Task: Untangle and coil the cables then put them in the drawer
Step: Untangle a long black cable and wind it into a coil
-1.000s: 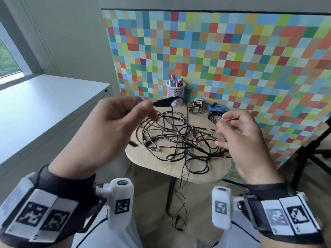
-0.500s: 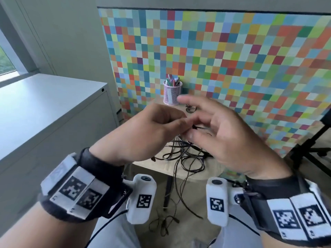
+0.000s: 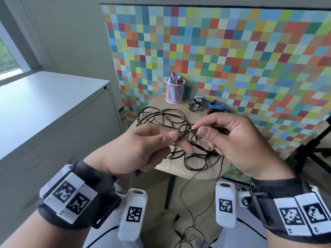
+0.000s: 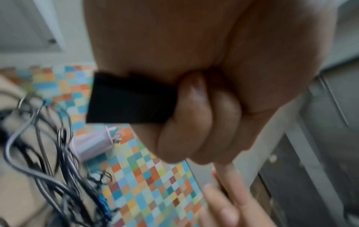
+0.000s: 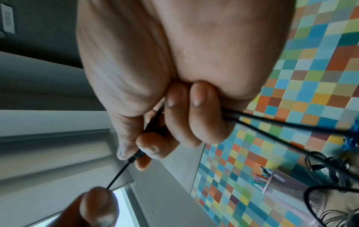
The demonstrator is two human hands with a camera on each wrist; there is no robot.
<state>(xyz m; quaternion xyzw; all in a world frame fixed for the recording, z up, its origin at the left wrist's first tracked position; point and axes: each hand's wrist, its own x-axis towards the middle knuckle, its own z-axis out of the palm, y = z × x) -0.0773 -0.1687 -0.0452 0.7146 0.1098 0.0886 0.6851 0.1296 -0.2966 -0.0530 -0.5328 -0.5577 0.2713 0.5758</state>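
- Head view: both hands are raised above a small round wooden table (image 3: 172, 173). The left hand (image 3: 141, 149) has thumb and forefinger pressed together on a thin strand of the black cable tangle (image 3: 179, 126), with the lower fingers curled under.
- The right hand (image 3: 240, 140) faces it, just beside it, thumb tip and forefinger closed narrowly on the same knot of black cable; its other fingers are folded toward the palm.
- Most of the tangle lies in loose loops on the tabletop under the hands, and one strand hangs over the front edge down to the floor.
- At the back of the table stand a pink mesh pen cup (image 3: 175, 92), a small coiled black cable (image 3: 196, 104) and a coiled blue cable (image 3: 215, 105), all in front of a multicoloured checkered board (image 3: 232, 51). A grey cabinet (image 3: 53, 111) stands to the left.
- Left wrist view: blurred. The left hand's fingers (image 4: 186, 116) are curled tight to the palm round a flat black piece (image 4: 128, 101), possibly a plug or strap; I cannot tell which. The tangle shows at lower left, the pen cup beside it.
- Right wrist view: the right hand's fingers (image 5: 196, 110) are curled, with black cable strands running out from under them toward the table. Thumb and fingertip pinch a small black connector (image 5: 137, 154); a thin wire runs from it to the left hand's fingertips at the bottom.
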